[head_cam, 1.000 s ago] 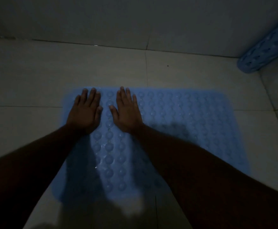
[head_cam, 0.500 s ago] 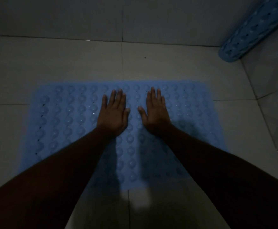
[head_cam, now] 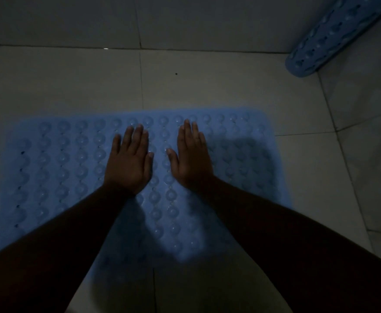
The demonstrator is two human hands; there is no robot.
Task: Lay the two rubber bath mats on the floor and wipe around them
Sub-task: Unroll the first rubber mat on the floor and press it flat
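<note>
A light blue rubber bath mat (head_cam: pixel 56 168) with rows of round bumps lies flat on the pale tiled floor. My left hand (head_cam: pixel 129 161) rests palm down on its middle, fingers together and pointing to the far edge. My right hand (head_cam: pixel 191 157) lies flat beside it, a narrow strip of mat showing between the two. Both hands hold nothing. A second blue mat (head_cam: pixel 334 39), rolled into a tube, leans in the far right corner against the wall.
The room is dim. The tiled wall (head_cam: pixel 185 19) meets the floor (head_cam: pixel 72 82) just beyond the mat. A small dark speck (head_cam: pixel 176 74) lies on the tile behind the mat. More floor tile runs along the right side.
Both hands have slid to the right across the flat mat, from near its left end to its middle. They stay pressed flat. The rolled mat has not moved.
</note>
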